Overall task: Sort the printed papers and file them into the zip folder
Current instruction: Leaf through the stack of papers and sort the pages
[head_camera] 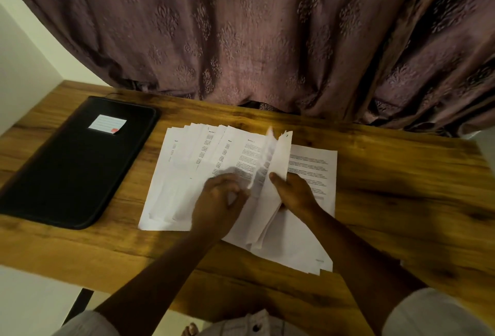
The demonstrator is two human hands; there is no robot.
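Note:
Several printed white papers (187, 164) lie fanned out in the middle of the wooden table (401, 196). My right hand (293, 192) grips a raised bunch of sheets (276, 175), thumb on top, lifting them on edge. My left hand (218, 203) sits just to its left with fingers curled on the paper edges, pinching a sheet. One more printed sheet (313, 172) lies flat under and to the right of my right hand. The black zip folder (75, 167) lies shut on the table's left part, with a white label (107, 123) on its cover.
A purple patterned curtain (254, 35) hangs along the table's far edge. A white wall (21, 67) stands at the left. The table's near edge runs across the bottom, with my lap below it. Bare wood shows to the right of the papers.

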